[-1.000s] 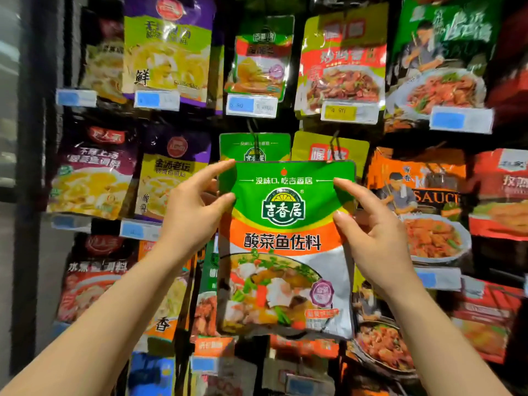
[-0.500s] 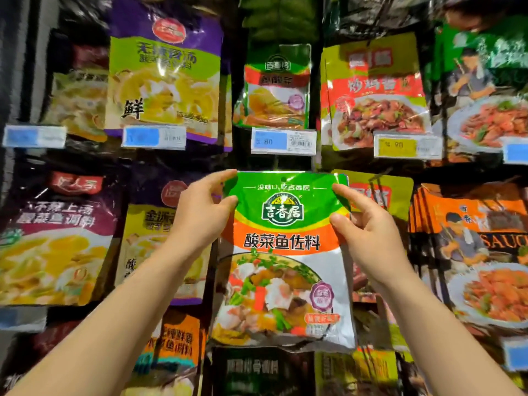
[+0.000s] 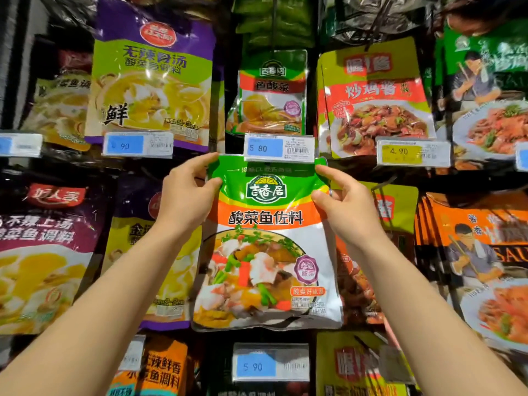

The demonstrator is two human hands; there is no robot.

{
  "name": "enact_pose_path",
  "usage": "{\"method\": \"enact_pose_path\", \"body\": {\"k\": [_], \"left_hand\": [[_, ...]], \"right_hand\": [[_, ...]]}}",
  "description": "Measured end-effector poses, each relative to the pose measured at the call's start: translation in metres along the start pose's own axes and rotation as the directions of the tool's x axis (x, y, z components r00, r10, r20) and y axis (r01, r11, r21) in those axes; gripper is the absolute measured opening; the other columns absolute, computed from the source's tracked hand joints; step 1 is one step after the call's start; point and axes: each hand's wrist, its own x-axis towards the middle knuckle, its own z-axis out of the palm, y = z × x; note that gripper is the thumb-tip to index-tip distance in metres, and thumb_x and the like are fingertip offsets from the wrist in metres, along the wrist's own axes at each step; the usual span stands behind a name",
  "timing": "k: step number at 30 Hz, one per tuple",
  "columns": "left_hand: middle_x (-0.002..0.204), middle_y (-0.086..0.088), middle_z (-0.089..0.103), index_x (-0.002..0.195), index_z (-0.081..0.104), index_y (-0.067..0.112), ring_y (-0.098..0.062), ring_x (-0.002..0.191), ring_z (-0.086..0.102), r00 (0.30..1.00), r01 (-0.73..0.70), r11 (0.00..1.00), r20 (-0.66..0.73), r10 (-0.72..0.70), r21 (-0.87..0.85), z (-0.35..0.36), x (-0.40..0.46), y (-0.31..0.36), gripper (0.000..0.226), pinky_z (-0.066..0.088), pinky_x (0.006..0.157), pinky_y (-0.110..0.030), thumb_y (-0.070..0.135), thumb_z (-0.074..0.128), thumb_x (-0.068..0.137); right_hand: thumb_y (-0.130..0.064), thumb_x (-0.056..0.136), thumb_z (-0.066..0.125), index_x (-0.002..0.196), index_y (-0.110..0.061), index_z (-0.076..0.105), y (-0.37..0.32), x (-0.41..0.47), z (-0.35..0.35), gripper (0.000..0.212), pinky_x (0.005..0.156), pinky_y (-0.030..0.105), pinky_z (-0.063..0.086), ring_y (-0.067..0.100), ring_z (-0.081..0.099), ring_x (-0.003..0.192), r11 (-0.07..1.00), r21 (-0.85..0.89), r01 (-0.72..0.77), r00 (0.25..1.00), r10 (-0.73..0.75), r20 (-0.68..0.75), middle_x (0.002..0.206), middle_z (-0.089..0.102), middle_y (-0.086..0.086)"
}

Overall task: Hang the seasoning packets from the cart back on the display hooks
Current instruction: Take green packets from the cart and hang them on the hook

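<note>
Green-topped packet (image 3: 267,241) pinched at both upper corners, left hand (image 3: 183,195), right hand (image 3: 347,204), top edge tucked behind price tag (image 3: 278,148)

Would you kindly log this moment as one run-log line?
left hand: pinches green packet | right hand: pinches it | hung: unclear

Left arm: bare from the 7 o'clock corner to the wrist; no sleeve is seen.
Right arm: bare from the 5 o'clock corner to the wrist; no sleeve is seen.
Left hand (image 3: 187,192): no glove, ring or watch is worn.
Right hand (image 3: 347,202): no glove, ring or watch is worn.
Fingers (image 3: 200,162): slender; nails are kept short and unpainted where shown.
</note>
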Motion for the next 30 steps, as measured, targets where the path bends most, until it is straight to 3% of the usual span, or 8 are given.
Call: {"method": "enact_pose_path", "body": {"k": [5,10,13,17,21,24,27,30], "left_hand": [[0.094,-0.003,0.064,0.127,0.057,0.023,-0.019,0.087,0.062,0.999,0.02,1.0,0.039,-0.021,0.024,0.001,-0.003,-0.004,0.043,0.052,0.087,-0.038,0.012,0.064,0.085],[0.087,0.005,0.059,0.127,0.057,0.023,-0.012,0.084,0.055,0.999,0.019,0.998,0.043,-0.021,0.06,0.003,-0.013,-0.008,0.044,0.047,0.082,-0.027,0.011,0.064,0.085],[0.082,0.012,0.054,0.127,0.056,0.023,-0.013,0.085,0.056,0.999,0.003,0.998,0.036,-0.005,0.066,0.003,-0.014,-0.011,0.044,0.047,0.082,-0.028,0.013,0.064,0.085],[0.081,0.016,0.054,0.126,0.058,0.025,-0.006,0.074,0.055,0.999,-0.039,0.999,0.019,0.039,0.029,-0.001,-0.014,-0.01,0.044,0.049,0.077,-0.026,0.012,0.065,0.084],[0.084,0.016,0.057,0.125,0.058,0.026,0.001,0.073,0.058,0.996,-0.083,0.995,0.039,0.085,-0.056,0.004,-0.007,-0.003,0.043,0.05,0.068,-0.018,0.011,0.065,0.085],[0.088,0.008,0.061,0.124,0.058,0.026,-0.004,0.073,0.059,0.998,-0.04,0.996,0.045,0.044,-0.081,0.011,-0.003,-0.007,0.043,0.05,0.065,-0.019,0.011,0.065,0.084],[0.091,0.002,0.064,0.123,0.059,0.028,-0.012,0.075,0.061,0.999,0.025,0.994,0.049,-0.02,-0.107,0.011,-0.007,-0.017,0.045,0.054,0.07,-0.029,0.008,0.064,0.084],[0.09,0.002,0.063,0.123,0.059,0.03,-0.015,0.078,0.06,1.0,0.019,0.998,0.018,-0.018,-0.067,0.006,-0.009,-0.024,0.044,0.055,0.077,-0.036,0.01,0.065,0.084]], "right_hand": [[-0.006,0.088,0.057,0.128,-0.027,0.054,0.011,0.003,-0.001,0.045,0.092,0.045,0.051,0.025,0.062,0.102,1.0,-0.019,-0.022,0.998,0.023,0.054,0.115,0.064,0.012],[-0.005,0.09,0.057,0.13,-0.025,0.051,0.022,-0.002,-0.002,0.045,0.084,0.035,0.053,0.026,0.061,0.104,1.0,-0.008,-0.03,0.994,0.031,0.103,0.111,0.063,0.01],[-0.004,0.091,0.055,0.13,-0.025,0.051,0.023,-0.004,-0.001,0.045,0.079,0.036,0.055,0.022,0.067,0.091,1.0,0.003,-0.019,0.992,0.019,0.122,0.109,0.067,0.014],[-0.003,0.09,0.055,0.12,-0.036,0.054,0.024,-0.006,-0.004,0.044,0.072,0.042,0.049,0.024,0.058,0.072,0.999,0.053,0.002,0.992,-0.008,0.124,0.085,0.063,0.033],[0.0,0.09,0.055,0.12,-0.028,0.058,0.024,-0.002,-0.013,0.041,0.064,0.031,0.047,0.02,0.054,0.062,0.99,0.135,-0.036,0.997,0.027,0.066,0.07,0.055,0.016],[0.003,0.09,0.053,0.121,-0.023,0.057,0.021,0.002,-0.012,0.04,0.051,0.019,0.051,0.008,0.06,0.049,0.973,0.199,-0.12,0.991,0.106,0.078,0.061,0.065,0.005],[0.004,0.09,0.052,0.117,-0.025,0.057,0.019,0.0,-0.006,0.04,0.055,0.02,0.054,0.008,0.064,0.054,0.957,0.228,-0.179,0.977,0.144,0.159,0.066,0.07,0.001],[0.004,0.09,0.052,0.119,-0.024,0.055,0.017,0.001,0.002,0.04,0.064,0.026,0.054,0.012,0.063,0.059,0.971,0.189,-0.149,0.98,0.12,0.159,0.078,0.069,0.01]]}}
